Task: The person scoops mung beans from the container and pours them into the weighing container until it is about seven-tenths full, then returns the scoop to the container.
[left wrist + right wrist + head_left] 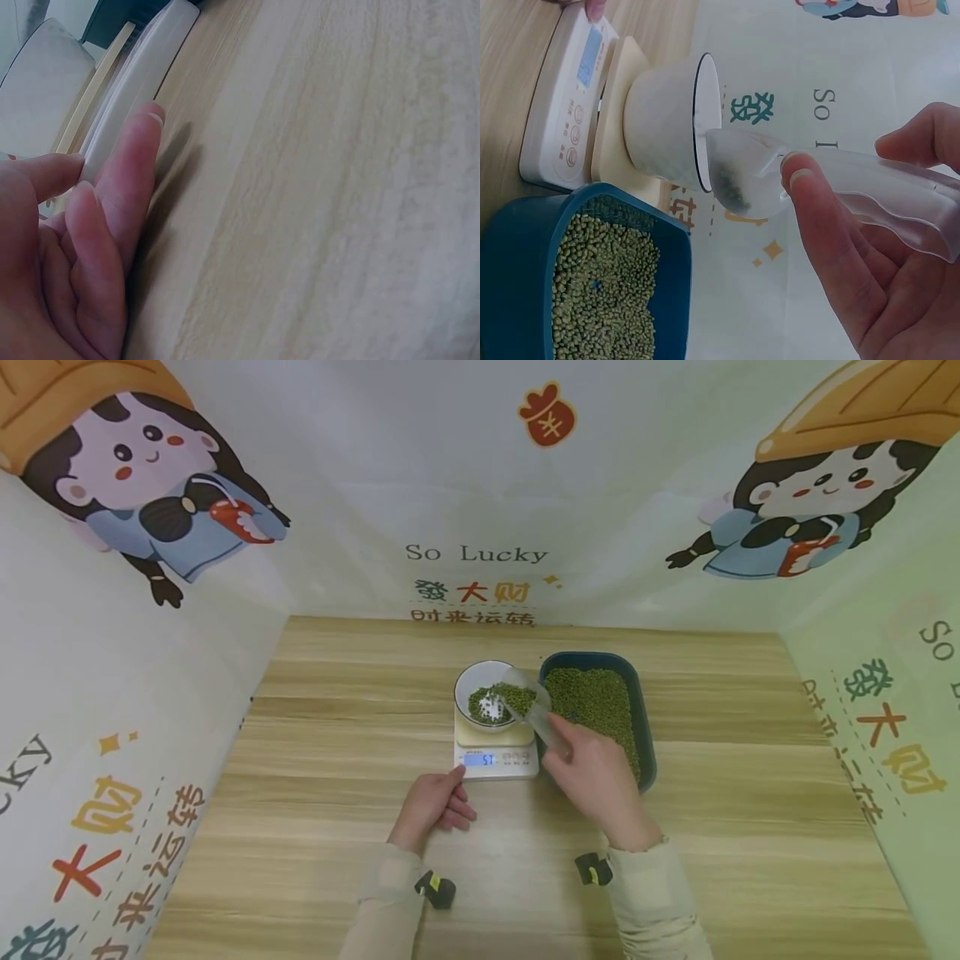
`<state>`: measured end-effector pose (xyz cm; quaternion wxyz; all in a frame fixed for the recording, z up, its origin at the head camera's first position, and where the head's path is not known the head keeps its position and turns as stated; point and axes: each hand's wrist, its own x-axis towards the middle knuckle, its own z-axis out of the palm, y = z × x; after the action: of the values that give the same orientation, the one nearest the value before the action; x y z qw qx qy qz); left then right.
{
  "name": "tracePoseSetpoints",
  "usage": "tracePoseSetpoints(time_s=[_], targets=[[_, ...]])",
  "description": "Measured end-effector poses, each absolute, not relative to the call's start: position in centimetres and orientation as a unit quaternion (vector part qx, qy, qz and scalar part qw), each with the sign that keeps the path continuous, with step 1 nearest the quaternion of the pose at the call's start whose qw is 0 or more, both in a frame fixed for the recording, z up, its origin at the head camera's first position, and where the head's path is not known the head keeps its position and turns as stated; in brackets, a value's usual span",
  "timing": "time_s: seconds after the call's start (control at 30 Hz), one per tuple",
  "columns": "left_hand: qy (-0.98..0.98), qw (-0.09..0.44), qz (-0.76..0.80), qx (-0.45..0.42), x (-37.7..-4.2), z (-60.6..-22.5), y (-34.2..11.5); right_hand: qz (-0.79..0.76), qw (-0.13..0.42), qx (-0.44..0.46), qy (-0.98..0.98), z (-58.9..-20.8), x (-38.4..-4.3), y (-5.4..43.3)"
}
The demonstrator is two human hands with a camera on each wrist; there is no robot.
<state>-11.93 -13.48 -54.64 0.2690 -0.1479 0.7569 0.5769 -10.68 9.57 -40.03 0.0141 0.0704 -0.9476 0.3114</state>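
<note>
Right hand [600, 770]: gripping scoop [545, 723] over bowl [467, 682]
Left hand [437, 803]: loosely open, touching scale's [495, 761] near edge
Bowl's beans [477, 705]: head view only

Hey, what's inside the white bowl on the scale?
In the bowl, green beans lie around a pale patch. The scoop, holding more, overhangs the bowl's right edge; what lies beneath is hidden.

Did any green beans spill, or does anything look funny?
I see no clear spill. The white bowl stands upright on the digital kitchen scale. One odd bit: a small blue spot shows among the green mung beans in the blue tub, maybe the tub's bottom peeking through; I can't tell.
</note>
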Motion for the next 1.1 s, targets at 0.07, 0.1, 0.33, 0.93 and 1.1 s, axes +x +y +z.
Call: tracePoseSetpoints(time_s=[0.07, 0.1, 0.33, 0.93, 1.1], targets=[[0.756, 0.269, 0.578, -0.149, -11.98, -54.62, -13.49, 0.310, 0.013, 0.071, -0.948, -40.02, -10.73, 9.52], [0.756, 0.269, 0.579, -0.149, -12.00, -54.60, -13.50, 0.309, 0.013, 0.071, -0.948, -40.01, -10.76, 9.49], [0.758, 0.266, 0.578, -0.143, -11.95, -54.58, -13.52, 0.303, 0.019, 0.070, -0.950, -39.93, -10.86, 9.31], [0.763, 0.264, 0.571, -0.150, -11.66, -54.67, -13.56, 0.281, 0.002, 0.071, -0.957, -40.15, -10.79, 9.40], [0.760, 0.263, 0.576, -0.148, -11.63, -54.48, -13.55, 0.279, 0.004, 0.073, -0.958, -40.05, -10.79, 9.37]])
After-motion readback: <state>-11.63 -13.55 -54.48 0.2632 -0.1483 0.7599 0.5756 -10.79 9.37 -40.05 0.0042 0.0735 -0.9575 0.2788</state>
